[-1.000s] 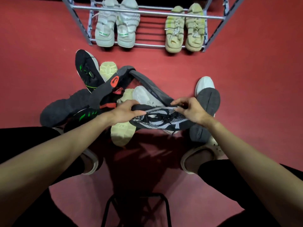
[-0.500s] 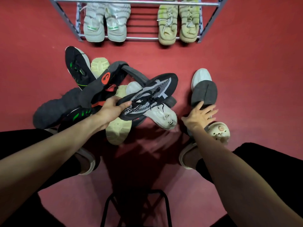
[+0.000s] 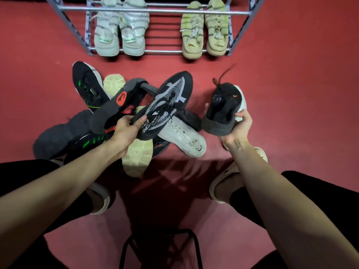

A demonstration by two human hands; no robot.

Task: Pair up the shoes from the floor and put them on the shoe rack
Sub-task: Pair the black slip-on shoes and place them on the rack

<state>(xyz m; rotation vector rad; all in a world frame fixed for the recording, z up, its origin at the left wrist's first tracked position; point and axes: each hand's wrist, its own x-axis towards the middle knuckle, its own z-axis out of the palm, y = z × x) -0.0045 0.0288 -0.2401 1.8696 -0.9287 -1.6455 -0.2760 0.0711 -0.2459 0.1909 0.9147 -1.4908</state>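
Observation:
My left hand [image 3: 127,131] grips a black and grey patterned sneaker [image 3: 167,101] by its heel, toe pointing up and away over the pile. My right hand [image 3: 238,126] holds a black shoe [image 3: 223,107] with a small red mark, lifted off the floor with its heel toward me and a lace trailing upward. On the floor between my arms lies a heap: a white sneaker [image 3: 182,135], a dark grey shoe with a red patch [image 3: 116,105], a black and green shoe [image 3: 87,84], an upturned cream sole [image 3: 138,158]. The metal shoe rack [image 3: 155,10] stands beyond.
On the rack's lowest shelf sit a white pair [image 3: 120,28] at the left and a beige pair [image 3: 206,28] at the right. My sandalled feet [image 3: 223,183] flank the pile on the red floor. A black stool frame [image 3: 161,247] is below me.
My right hand let go of the patterned sneaker, reached right and picked up the black shoe. My left hand raised the patterned sneaker, toe swinging away from me.

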